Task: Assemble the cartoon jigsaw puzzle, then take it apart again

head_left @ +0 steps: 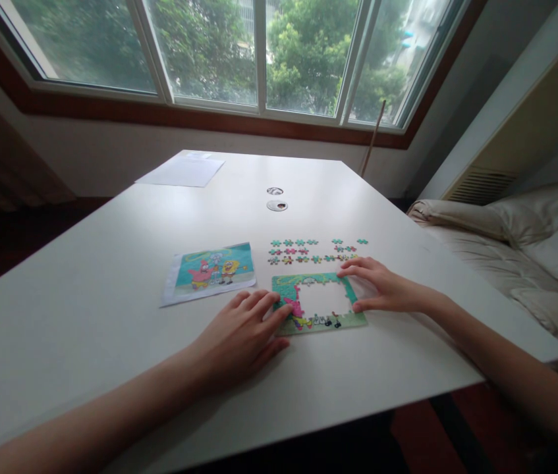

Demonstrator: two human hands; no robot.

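Observation:
A partly assembled jigsaw puzzle (283, 287) lies flat in front of me, a green and pink border around a white gap. My left hand (253, 327) rests on its left edge with the fingers spread. On the right side, my right hand (375, 284) touches the puzzle's edge, thumb and fingers apart. Loose puzzle pieces (300, 243) sit in rows just beyond the puzzle, some of them close to my right fingertips. To the left is a printed reference picture (214, 268) with cartoon figures on a teal background.
The white table (111, 289) holds two small round discs (277, 205) farther back and white paper sheets (182, 171) at the far left. A cream sofa (506, 243) stands beyond the table's right edge. A window (259, 52) runs along the back wall, with a thin stick (373, 138) leaning there.

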